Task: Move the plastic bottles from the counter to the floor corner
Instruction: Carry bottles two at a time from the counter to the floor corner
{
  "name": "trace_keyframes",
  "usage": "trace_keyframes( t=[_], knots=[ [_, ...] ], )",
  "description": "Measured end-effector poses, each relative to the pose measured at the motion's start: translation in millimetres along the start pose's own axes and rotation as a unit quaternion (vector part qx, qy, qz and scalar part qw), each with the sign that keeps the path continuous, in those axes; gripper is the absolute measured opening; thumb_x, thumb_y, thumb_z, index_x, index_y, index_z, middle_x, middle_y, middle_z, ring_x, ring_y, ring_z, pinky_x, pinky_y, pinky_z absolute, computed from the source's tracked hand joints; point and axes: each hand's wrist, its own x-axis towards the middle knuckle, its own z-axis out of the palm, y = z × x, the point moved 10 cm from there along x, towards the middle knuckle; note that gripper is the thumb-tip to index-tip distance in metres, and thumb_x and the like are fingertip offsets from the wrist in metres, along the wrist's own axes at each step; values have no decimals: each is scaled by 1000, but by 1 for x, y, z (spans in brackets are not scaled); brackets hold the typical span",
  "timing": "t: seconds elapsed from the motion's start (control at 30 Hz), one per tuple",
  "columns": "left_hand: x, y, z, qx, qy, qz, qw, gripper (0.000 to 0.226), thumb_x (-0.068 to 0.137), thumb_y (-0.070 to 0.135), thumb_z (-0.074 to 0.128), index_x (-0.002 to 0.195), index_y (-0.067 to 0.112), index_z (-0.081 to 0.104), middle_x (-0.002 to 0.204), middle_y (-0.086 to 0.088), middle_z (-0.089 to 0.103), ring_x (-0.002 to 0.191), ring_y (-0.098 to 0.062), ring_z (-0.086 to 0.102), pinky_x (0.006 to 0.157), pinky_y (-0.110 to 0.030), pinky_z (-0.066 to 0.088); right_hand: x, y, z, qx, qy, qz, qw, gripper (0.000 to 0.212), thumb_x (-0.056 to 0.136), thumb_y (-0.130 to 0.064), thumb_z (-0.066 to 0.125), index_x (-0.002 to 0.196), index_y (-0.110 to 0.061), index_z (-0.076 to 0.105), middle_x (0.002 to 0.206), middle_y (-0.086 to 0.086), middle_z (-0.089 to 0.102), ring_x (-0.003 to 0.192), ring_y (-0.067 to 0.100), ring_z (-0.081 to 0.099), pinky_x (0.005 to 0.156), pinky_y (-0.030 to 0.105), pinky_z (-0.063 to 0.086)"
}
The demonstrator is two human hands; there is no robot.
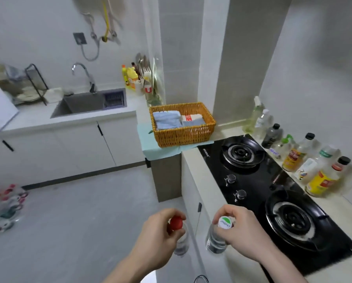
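My left hand [158,235] grips a clear plastic bottle with a red cap [176,223] by its neck, hanging over the floor just off the counter edge. My right hand [240,229] holds a second clear bottle with a white and green cap [224,222] the same way, beside the stove. Several more bottles [293,158] stand in a row on the counter [334,207] behind the stove, against the wall. A blurred pile of bottles [5,209] lies on the floor at the far left, near the cabinets.
A black two-burner gas stove [273,193] fills the counter at right. A wicker basket [182,125] with folded cloths sits on a blue mat at the counter's corner. A sink [89,103] with a tap lies across the room. Grey floor [89,211] spreads between.
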Motion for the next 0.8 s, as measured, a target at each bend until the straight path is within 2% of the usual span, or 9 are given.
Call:
trace_keyframes(
  t=[0.1,0.3,0.5,0.67,0.8],
  knots=[
    [-8,-24,-43,8,41,-17,999,21,86,27,73,98,42,65,86,30,63,78,-3,62,68,-10,43,19,-43,31,-7,-32,-33,999,19,66,-23,75,84,-29,74,79,-5,74,59,8,63,63,43,61],
    [-14,-74,-117,21,89,-39,995,21,85,28,73,98,42,64,87,19,67,76,-7,62,69,-13,47,47,-119,92,-33,-67,-80,994,19,67,-26,73,85,-31,73,79,-6,73,66,19,69,66,46,62],
    [-15,-124,-172,26,127,-72,989,20,84,26,74,95,40,65,87,21,66,75,-7,61,66,-11,43,66,-179,143,-40,-96,-112,988,19,68,-23,70,85,-30,72,83,-10,72,62,11,65,68,45,62],
    [-8,-153,-206,16,157,-103,982,17,84,27,75,94,38,66,90,31,63,74,-5,61,66,-12,45,94,-221,175,-58,-137,-139,979,14,69,-22,72,81,-29,72,81,-12,73,66,14,68,64,42,61],
    [10,-184,-226,-4,177,-152,973,18,84,28,75,92,41,65,85,27,66,71,-4,62,65,-11,45,134,-251,206,-64,-179,-169,967,16,68,-20,71,81,-28,72,84,-9,75,70,12,69,65,42,63]
  ],
)
